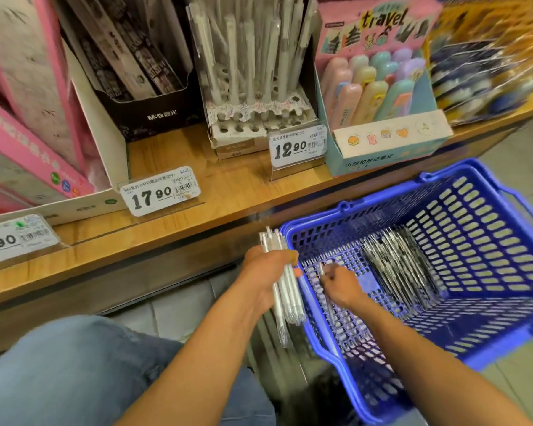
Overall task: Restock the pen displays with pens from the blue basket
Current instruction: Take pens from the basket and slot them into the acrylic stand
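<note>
A blue basket (486, 241) sits on the floor below the shelf, with a pile of dark wrapped pens (403, 262) inside. My left hand (266, 272) grips a bundle of white wrapped pens (285, 290) just outside the basket's left rim. My right hand (340, 284) is inside the basket and pinches one white pen (323, 269) off the bottom. On the shelf above stands the white pen display (253, 112) with several upright white pens and open holes in its front rows. A black pen display (148, 99) stands to its left.
The wooden shelf (228, 192) carries price tags 17.90 (160, 195) and 12.90 (296, 147), a pastel "travel" display box (382, 96) on the right and pink boxes (28, 118) on the left. My knee in jeans (74, 370) is at the lower left.
</note>
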`<state>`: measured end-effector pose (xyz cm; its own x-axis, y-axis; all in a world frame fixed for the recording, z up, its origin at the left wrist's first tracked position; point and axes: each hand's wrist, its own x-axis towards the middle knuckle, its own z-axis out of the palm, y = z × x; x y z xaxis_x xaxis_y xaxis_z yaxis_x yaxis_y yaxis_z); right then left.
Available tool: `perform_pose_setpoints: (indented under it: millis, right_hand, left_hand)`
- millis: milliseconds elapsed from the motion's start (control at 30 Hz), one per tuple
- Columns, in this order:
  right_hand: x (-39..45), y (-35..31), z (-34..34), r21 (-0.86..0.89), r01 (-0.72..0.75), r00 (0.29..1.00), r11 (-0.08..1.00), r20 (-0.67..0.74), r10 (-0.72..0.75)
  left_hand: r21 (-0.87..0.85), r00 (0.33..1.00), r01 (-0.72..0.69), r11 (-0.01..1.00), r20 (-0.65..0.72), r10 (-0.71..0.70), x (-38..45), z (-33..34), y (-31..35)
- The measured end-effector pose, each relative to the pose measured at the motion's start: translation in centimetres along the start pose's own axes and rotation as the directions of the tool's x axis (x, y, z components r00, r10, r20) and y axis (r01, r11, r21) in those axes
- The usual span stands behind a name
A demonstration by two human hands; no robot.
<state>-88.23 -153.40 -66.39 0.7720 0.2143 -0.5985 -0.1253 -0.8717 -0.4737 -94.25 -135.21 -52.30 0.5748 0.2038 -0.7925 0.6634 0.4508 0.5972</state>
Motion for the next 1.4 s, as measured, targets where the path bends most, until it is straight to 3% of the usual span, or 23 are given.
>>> perform_pose_setpoints:
  millis: [167, 333, 500, 833, 1067, 1400]
  right_hand:
    - [-5.0, -1.3, -5.2, 0.119, -0.078, 0.994, 0.990, -0.060, 0.086]
    - [-13.4, -5.6, -12.6, 0.303, -0.116, 0.992, 0.946, -0.021, 0.128]
    - [-25.2, -13.2, -21.0, 0.381, -0.096, 0.994, 0.920, -0.003, 0.105]
    - [-47.9, -28.9, -32.8, 0.486, 0.052, 0.999, 0.872, -0.032, -0.042]
    - [-54.1, -38.4, -34.9, 0.511, 0.127, 0.990, 0.850, -0.010, -0.141]
    - [-55.3, -54.7, -30.9, 0.461, 0.201, 0.970, 0.864, 0.027, -0.240]
  left_hand:
    - [0.084, 0.996, 0.035, 0.996, 0.084, -0.042, -2.3, -0.1, 2.4]
    - [0.181, 0.987, 0.118, 0.976, 0.083, -0.135, -9.2, -1.0, 6.6]
    - [0.217, 0.980, 0.162, 0.963, 0.079, -0.183, -20.5, -2.1, 12.7]
    - [0.090, 0.978, 0.153, 0.984, 0.132, -0.164, -47.5, -5.4, 24.9]
    - [0.032, 0.994, 0.049, 0.998, 0.094, -0.052, -57.3, -11.0, 29.9]
    - [-0.142, 0.999, -0.045, 0.989, 0.004, 0.046, -59.9, -24.6, 35.1]
